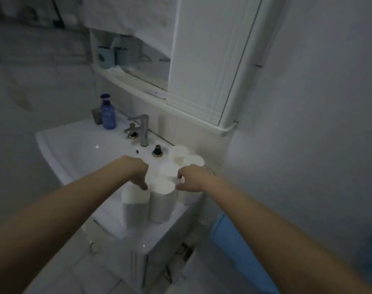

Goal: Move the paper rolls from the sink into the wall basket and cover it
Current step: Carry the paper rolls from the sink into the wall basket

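Note:
Several white paper rolls stand upright on the right side of the white sink [60,145], by its rim. The nearest tall roll [162,200] has a round flat top; another roll [135,205] stands to its left, and more rolls [177,152] stand behind near the wall. My left hand [136,171] reaches down with fingers on the left edge of the nearest roll's top. My right hand [191,177] touches the rolls from the right, fingers curled at the top edge. Both hands seem to clasp the nearest roll between them. No wall basket can be made out.
A chrome tap [142,129] and a blue pump bottle [107,115] stand at the back of the sink. A mirror cabinet [202,60] hangs above. A blue object [233,240] lies low on the right beside the vanity cupboard [138,262].

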A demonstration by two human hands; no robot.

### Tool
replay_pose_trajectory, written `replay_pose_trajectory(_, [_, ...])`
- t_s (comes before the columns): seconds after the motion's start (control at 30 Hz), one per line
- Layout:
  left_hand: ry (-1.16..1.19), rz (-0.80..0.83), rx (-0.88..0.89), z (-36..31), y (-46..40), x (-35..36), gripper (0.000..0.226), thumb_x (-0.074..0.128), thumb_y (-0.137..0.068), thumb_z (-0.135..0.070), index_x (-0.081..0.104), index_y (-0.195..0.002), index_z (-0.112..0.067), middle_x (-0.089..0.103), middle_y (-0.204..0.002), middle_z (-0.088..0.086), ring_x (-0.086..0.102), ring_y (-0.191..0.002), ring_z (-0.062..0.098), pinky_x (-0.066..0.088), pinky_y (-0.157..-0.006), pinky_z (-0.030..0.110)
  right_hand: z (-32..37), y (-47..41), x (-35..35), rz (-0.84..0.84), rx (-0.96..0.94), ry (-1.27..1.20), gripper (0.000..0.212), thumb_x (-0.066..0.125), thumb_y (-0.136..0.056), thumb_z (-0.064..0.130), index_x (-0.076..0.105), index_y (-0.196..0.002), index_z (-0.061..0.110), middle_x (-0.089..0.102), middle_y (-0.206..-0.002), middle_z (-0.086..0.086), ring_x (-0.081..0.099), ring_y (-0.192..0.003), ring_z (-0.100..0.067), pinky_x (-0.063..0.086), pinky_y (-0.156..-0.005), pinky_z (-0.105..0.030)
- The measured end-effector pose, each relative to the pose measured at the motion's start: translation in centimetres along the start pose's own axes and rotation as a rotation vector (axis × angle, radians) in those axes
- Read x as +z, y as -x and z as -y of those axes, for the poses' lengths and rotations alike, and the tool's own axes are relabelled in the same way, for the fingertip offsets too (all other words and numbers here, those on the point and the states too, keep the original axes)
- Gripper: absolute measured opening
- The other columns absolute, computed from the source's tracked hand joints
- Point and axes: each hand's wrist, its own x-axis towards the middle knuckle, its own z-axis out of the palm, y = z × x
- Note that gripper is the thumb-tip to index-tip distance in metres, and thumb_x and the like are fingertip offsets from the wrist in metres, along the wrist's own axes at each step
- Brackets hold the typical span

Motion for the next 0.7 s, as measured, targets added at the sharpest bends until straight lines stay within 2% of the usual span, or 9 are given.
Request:
replay_pose_trajectory(0.1, [0.093, 0.116, -0.014, 1.1, -1.1, 3.0, 0.093, 0.068, -0.072, -0.06, 0.029, -0.145, -0.017, 0.042, -0.142, 0.006, 0.049, -0.124, 0.027, 0.043, -0.099, 0.038, 1.2, -1.5, 2.3, 0.036, 0.053, 0.012, 0.052, 0.058, -0.087, 0.046, 0.053, -0.128, 0.014, 0.058, -0.128, -0.01, 0.056, -0.114, -0.029, 0.047, -0.086, -0.036])
replay_pose_trajectory(0.23, [0.111, 0.147, -0.005, 1.6, -2.4, 6.5, 0.108, 0.073, -0.068, -0.058, 0.015, -0.15, -0.018, 0.028, -0.152, 0.009, 0.033, -0.138, 0.03, 0.036, -0.11, 0.045, 1.9, -3.3, 4.8, 0.052, 0.09, -0.03, 0.063, 0.066, -0.082, 0.046, 0.046, -0.131, 0.012, 0.052, -0.131, -0.013, 0.054, -0.115, -0.031, 0.045, -0.084, -0.037])
replay_pose_trajectory(0.47, [0.236, 0.111, 0.024, 1.4, -3.6, 9.4, 0.123, 0.077, -0.067, -0.051, -0.004, -0.152, -0.015, 0.018, -0.157, 0.01, 0.028, -0.141, 0.032, 0.034, -0.112, 0.047, 3.0, -5.9, 6.8, 0.069, 0.136, -0.064, 0.077, 0.071, -0.079, 0.046, 0.037, -0.137, 0.009, 0.044, -0.136, -0.016, 0.049, -0.121, -0.034, 0.046, -0.094, -0.042])
replay_pose_trajectory(0.7, [0.303, 0.089, 0.033, 0.7, -5.0, 10.9, 0.129, 0.081, -0.066, -0.045, -0.009, -0.151, -0.011, 0.009, -0.158, 0.012, 0.02, -0.143, 0.032, 0.032, -0.113, 0.048, 3.9, -7.8, 8.4, 0.085, 0.192, -0.12, 0.086, 0.071, -0.079, 0.045, 0.026, -0.145, 0.011, 0.034, -0.145, -0.015, 0.042, -0.128, -0.035, 0.043, -0.1, -0.044])
